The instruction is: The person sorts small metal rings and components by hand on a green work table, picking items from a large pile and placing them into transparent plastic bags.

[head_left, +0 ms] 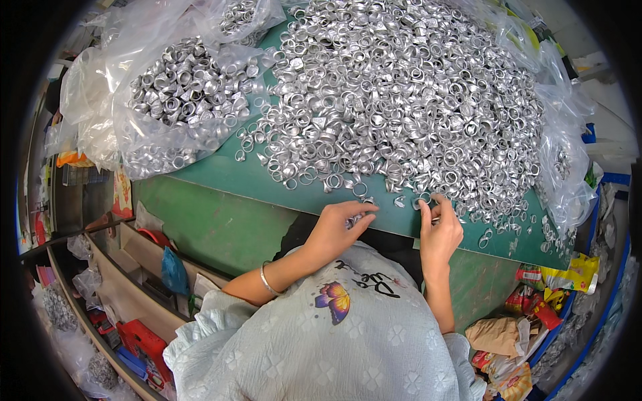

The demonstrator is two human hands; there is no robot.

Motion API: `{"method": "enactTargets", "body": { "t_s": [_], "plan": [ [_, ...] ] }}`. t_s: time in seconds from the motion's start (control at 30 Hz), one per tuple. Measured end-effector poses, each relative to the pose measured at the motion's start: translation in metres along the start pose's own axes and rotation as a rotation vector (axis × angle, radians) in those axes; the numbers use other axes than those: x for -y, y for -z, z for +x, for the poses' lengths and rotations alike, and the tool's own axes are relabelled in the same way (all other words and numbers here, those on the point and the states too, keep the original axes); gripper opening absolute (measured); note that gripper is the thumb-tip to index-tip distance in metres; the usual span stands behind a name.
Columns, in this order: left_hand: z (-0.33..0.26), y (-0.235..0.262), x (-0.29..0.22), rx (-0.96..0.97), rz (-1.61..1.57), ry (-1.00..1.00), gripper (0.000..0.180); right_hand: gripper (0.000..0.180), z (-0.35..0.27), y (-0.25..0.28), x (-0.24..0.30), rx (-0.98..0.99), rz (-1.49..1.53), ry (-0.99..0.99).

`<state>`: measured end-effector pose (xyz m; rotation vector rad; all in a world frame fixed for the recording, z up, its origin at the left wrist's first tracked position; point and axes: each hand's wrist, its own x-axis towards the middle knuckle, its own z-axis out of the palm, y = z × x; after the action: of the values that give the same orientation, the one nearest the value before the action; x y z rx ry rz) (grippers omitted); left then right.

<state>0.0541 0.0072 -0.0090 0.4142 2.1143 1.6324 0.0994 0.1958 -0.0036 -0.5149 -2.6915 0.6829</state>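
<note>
A large heap of silver-coloured metal rings (408,100) covers the green table (267,190) in front of me. My left hand (340,228) is at the table's near edge, its fingers curled round several rings (354,219) that show between the thumb and fingers. To its right, my right hand (440,230) pinches a single ring (422,198) between thumb and forefinger at the heap's near side. A few loose rings lie on the table between the two hands.
A clear plastic bag of rings (187,87) lies at the table's left, and more plastic sheeting (562,134) at the right. Compartments with a red tool-like object (144,344) stand lower left. Snack packets (575,274) and a brown paper bag (496,335) sit lower right.
</note>
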Motion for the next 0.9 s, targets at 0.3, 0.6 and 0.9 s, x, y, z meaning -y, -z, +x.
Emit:
{"method": "enactTargets", "body": {
  "t_s": [0.3, 0.6, 0.9],
  "plan": [
    [0.007, -0.002, -0.002, -0.075, 0.320, -0.115, 0.025, 0.019, 0.009, -0.018, 0.025, 0.058, -0.020, 0.241],
    [0.006, -0.004, 0.000, -0.092, 0.287, -0.113, 0.032, 0.022, 0.010, -0.020, 0.031, 0.032, -0.079, 0.166],
    [0.005, 0.000, 0.003, -0.125, 0.247, -0.068, 0.035, 0.006, 0.005, -0.020, 0.028, 0.038, 0.176, 0.187]
  ]
}}
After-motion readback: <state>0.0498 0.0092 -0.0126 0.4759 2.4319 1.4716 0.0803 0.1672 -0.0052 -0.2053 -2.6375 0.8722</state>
